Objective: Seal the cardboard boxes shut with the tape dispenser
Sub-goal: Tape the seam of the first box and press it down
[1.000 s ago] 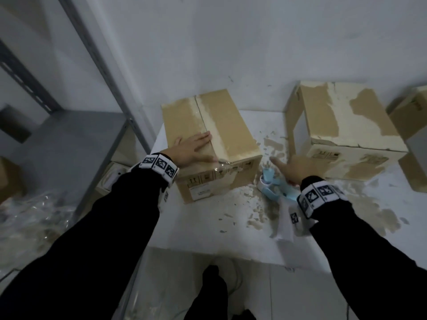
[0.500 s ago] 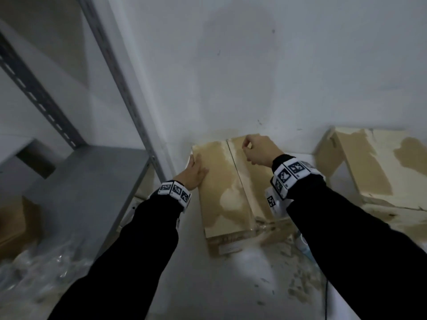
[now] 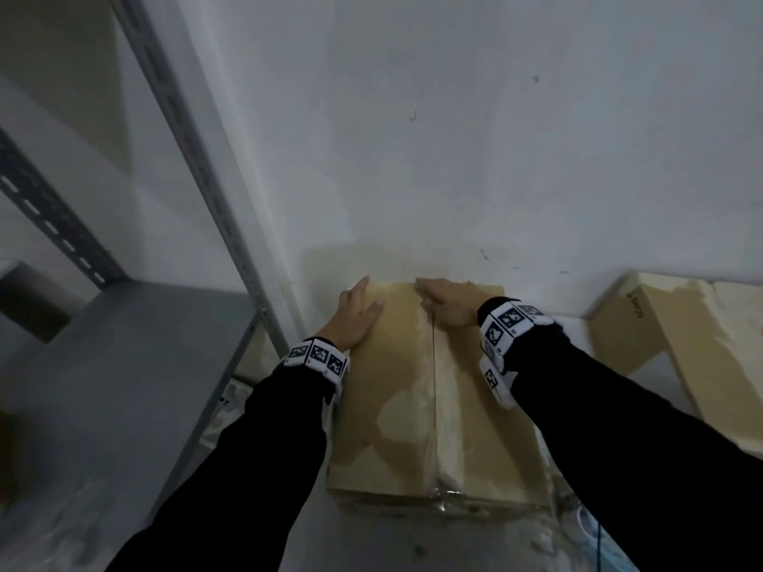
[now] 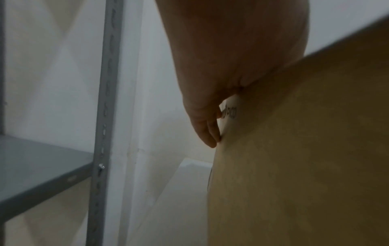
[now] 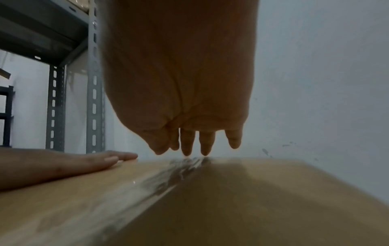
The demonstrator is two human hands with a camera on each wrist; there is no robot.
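A brown cardboard box (image 3: 388,410) stands against the wall with its flaps closed, and clear tape (image 3: 434,406) runs along the centre seam. My left hand (image 3: 357,315) lies flat on the far left part of the lid; in the left wrist view its fingers (image 4: 210,133) reach down the box's side (image 4: 294,158). My right hand (image 3: 448,301) lies flat on the far end of the seam, where its fingertips (image 5: 187,149) press the wrinkled tape (image 5: 185,164). A bit of the blue tape dispenser (image 3: 594,530) shows by my right sleeve.
A second cardboard box (image 3: 681,344) stands to the right on the white table. A grey metal shelf (image 3: 124,365) with a slotted upright (image 3: 214,208) is close on the left. The white wall (image 3: 454,138) rises directly behind the box.
My right hand left the tape dispenser, reached to the box's far end and flattened onto the seam. My left hand slid from the near end to the far left corner.
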